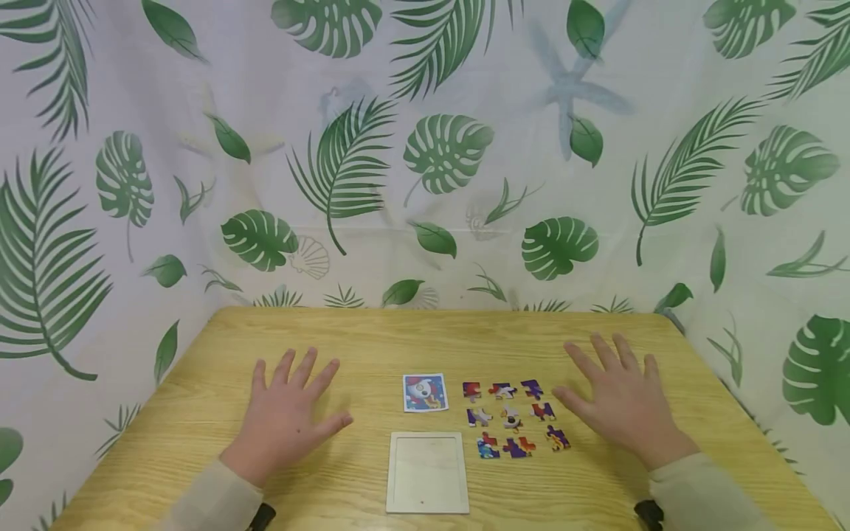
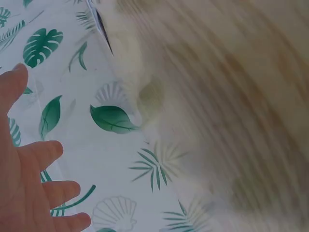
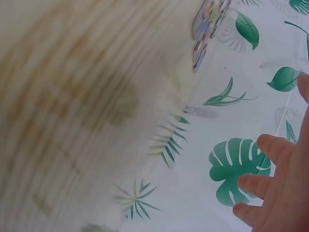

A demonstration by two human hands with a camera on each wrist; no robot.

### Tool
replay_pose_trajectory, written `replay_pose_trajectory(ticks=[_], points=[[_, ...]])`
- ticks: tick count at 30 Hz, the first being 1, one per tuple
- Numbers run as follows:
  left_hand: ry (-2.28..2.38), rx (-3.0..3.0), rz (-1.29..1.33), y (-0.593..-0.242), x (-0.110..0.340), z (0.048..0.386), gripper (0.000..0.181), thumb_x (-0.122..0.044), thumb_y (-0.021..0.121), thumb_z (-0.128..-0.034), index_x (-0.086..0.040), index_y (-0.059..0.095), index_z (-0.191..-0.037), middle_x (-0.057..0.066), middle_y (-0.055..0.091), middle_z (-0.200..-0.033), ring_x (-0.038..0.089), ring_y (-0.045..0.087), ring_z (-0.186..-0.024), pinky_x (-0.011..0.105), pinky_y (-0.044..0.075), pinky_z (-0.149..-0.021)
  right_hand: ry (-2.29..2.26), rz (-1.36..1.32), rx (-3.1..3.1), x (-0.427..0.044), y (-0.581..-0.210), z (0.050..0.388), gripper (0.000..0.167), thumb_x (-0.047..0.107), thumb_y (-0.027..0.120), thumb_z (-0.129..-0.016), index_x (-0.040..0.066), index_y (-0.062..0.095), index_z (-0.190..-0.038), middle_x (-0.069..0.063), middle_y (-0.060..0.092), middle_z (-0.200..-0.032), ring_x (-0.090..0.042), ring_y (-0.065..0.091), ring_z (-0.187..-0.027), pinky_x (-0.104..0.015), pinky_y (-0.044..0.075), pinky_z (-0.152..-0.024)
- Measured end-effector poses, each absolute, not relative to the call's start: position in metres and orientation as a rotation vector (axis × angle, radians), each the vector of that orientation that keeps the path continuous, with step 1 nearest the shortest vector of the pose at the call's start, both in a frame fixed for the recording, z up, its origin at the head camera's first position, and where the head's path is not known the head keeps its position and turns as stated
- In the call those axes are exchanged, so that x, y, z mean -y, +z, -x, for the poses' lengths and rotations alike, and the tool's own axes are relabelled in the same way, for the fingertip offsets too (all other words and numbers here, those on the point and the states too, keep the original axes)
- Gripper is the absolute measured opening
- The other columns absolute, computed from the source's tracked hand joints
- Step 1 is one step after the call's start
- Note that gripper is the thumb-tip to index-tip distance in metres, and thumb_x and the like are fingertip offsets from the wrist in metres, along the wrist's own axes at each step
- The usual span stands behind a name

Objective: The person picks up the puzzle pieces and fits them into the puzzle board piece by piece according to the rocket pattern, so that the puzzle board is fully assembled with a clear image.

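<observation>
My left hand (image 1: 285, 417) is spread, palm down, over the left part of the table, holding nothing. On the other side my right hand (image 1: 620, 398) is spread the same way, its thumb close to the loose jigsaw pieces (image 1: 511, 420). Those several pieces, purple, red and white, lie apart in rough rows. Between the hands is a small square picture card (image 1: 425, 392) of a white cartoon figure on blue. Below the card lies a pale square puzzle frame (image 1: 428, 472) with a bare inside. Each wrist view shows its hand with straight fingers (image 2: 43, 154) and nothing held.
The light wooden table (image 1: 319, 332) fills the lower view. Behind it and along both sides hangs a white cloth (image 1: 372, 280) printed with green leaves, meeting the table edges. Dark bands (image 1: 649, 512) show at both wrists near the sleeves.
</observation>
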State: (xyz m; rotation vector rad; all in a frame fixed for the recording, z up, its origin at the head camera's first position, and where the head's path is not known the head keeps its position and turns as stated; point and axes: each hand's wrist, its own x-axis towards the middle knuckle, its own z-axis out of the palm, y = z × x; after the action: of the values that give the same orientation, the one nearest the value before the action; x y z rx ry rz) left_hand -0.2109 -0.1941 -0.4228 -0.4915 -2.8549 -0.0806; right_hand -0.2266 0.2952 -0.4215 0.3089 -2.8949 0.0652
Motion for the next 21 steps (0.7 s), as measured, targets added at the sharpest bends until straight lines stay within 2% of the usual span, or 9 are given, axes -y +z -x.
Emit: replay_pose_trajectory(ticks=[4, 11, 17, 21], points=[[-0.149, 2.862, 0.512, -0.424, 0.183, 0.206, 0.084, -0.073, 0.058, -0.0876, -0.023, 0.045, -0.154, 0.016, 0.038, -0.159, 0.046, 0.029, -0.145, 0.077, 0.01, -0.109, 0.12, -0.352, 2.893, -0.289, -0.427, 0.23, 0.079, 0.069, 0.047, -0.096, 0.02, 0.038, -0.157, -0.027, 0.03, -0.159, -0.056, 0.018, -0.144, -0.083, 0.013, -0.102], [-0.413, 2.934, 0.583, -0.434, 0.156, 0.196, 0.085, -0.069, 0.065, -0.0849, -0.022, 0.047, -0.153, 0.012, 0.041, -0.158, 0.042, 0.033, -0.144, 0.076, 0.018, -0.108, 0.381, -0.425, 2.9, -0.263, -0.427, 0.235, 0.074, 0.063, 0.048, -0.099, 0.017, 0.041, -0.156, -0.026, 0.034, -0.157, -0.053, 0.022, -0.144, -0.081, 0.018, -0.103], [-0.934, 3.014, 0.726, -0.443, 0.142, 0.193, 0.084, -0.059, 0.07, -0.0877, -0.018, 0.043, -0.155, 0.012, 0.037, -0.16, 0.042, 0.028, -0.147, 0.077, 0.01, -0.11, 0.559, -0.483, 2.906, -0.24, -0.434, 0.239, 0.065, 0.052, 0.053, -0.101, 0.011, 0.048, -0.152, -0.028, 0.041, -0.152, -0.055, 0.026, -0.142, -0.076, 0.024, -0.105], [-1.117, 3.042, 0.774, -0.451, 0.143, 0.196, 0.085, -0.056, 0.071, -0.0875, -0.016, 0.04, -0.156, 0.014, 0.033, -0.162, 0.042, 0.023, -0.149, 0.075, 0.006, -0.111, 0.697, -0.5, 2.937, -0.226, -0.437, 0.241, 0.065, 0.052, 0.053, -0.101, 0.011, 0.047, -0.152, -0.027, 0.04, -0.154, -0.054, 0.022, -0.144, -0.075, 0.021, -0.108]])
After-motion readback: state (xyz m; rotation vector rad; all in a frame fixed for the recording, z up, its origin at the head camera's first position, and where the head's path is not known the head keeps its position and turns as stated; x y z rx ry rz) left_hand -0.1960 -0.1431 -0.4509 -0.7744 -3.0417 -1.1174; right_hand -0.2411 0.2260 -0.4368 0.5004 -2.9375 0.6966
